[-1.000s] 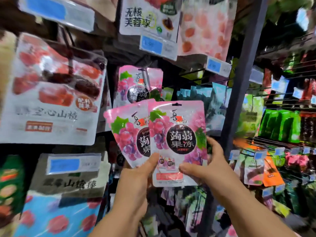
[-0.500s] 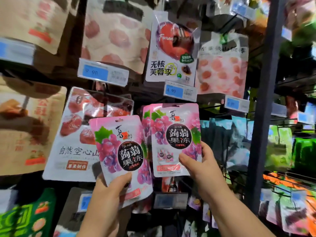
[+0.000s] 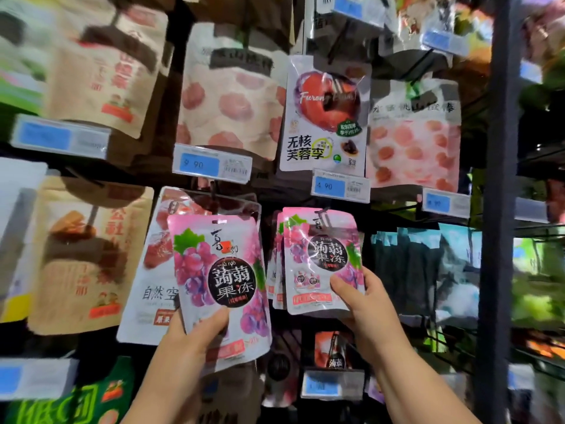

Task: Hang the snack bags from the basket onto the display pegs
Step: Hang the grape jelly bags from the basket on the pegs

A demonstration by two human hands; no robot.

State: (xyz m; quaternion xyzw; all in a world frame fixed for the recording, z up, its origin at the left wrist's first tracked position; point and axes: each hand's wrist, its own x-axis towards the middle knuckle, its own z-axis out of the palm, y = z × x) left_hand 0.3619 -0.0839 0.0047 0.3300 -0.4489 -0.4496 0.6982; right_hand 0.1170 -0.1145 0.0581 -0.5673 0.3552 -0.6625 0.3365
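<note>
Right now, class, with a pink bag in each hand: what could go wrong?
The right grip pinches the right pink bag only by its lower corner; if its hanging hole misses, it may fall. The left pink bag, in the left grip, overlaps the white bag and might be hung in the wrong place.

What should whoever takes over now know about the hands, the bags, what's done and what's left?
Left hand grips the left bag by its bottom; that bag is on no peg.
Right hand pinches the right bag at its lower right corner; its top is at the peg, in front of the hung bags.
Done: right bag looks threaded on the peg, though not surely seated.
Left: release it, hang the left bag. Basket not in view.
</note>
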